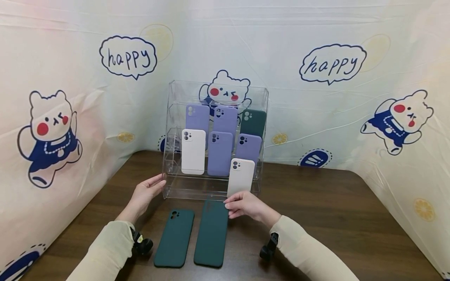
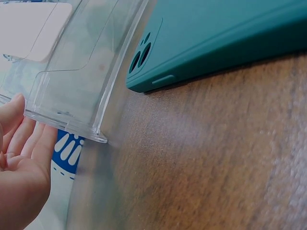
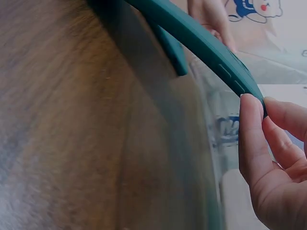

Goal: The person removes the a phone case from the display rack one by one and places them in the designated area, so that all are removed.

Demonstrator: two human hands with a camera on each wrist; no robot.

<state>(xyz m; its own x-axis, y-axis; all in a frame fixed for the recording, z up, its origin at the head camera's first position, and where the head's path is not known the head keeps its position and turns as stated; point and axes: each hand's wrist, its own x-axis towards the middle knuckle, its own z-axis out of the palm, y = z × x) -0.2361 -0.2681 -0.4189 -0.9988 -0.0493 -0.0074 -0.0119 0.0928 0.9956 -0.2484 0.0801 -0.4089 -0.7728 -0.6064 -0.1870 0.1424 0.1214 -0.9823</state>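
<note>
My right hand (image 1: 249,205) pinches the top right corner of a dark green phone case (image 1: 211,234) between thumb and fingers. In the right wrist view, this case (image 3: 206,52) slants up from the table to the fingertips. My left hand (image 1: 145,195) holds the left side edge of a clear display rack (image 1: 200,192), its thumb on one face and its fingers behind. Another dark green phone case (image 1: 174,238) lies on the table left of the pinched one. A white phone case (image 1: 241,177) stands in the rack's lowest tier, just above my right hand.
Higher tiers hold a white case (image 1: 193,152), several purple cases (image 1: 219,154) and a green case (image 1: 254,121). The brown wooden table (image 1: 316,210) extends to both sides. A printed cloth (image 1: 274,35) hangs behind and at the sides.
</note>
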